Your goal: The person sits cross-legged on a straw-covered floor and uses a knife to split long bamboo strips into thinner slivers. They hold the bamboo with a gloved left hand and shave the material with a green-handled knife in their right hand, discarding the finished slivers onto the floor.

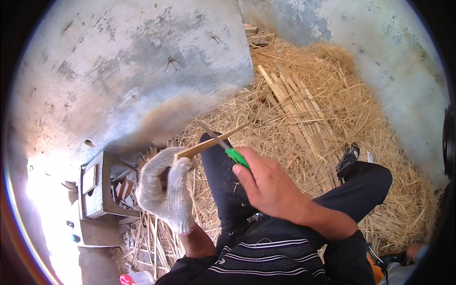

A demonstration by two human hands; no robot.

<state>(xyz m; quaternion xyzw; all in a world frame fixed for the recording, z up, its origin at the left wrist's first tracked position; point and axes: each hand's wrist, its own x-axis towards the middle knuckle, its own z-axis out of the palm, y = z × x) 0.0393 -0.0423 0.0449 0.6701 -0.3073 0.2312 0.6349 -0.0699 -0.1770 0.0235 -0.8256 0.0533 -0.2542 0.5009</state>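
My left hand [164, 190], in a pale knitted work glove, grips one end of a flat, tan strip [195, 150] that looks like split bamboo. The strip slants up to the right and narrows to a thin tip over my bent left knee. In my bare right hand [270, 185] is a knife [237, 157] with a bright green handle, its fingers closed around it. The knife's narrow blade points up and left and crosses the strip about midway. Whether the edge bites into the strip is too small to tell.
Curly shavings [380, 156] cover the floor around my legs, with a bundle of long split strips [299, 109] on them. At left stands a worn wooden box-like stand [92, 190] beside thin sticks [152, 242] and a red-lidded container [137, 278]. Stained walls [142, 61] rise behind. Another person's hand [415, 251] shows lower right.
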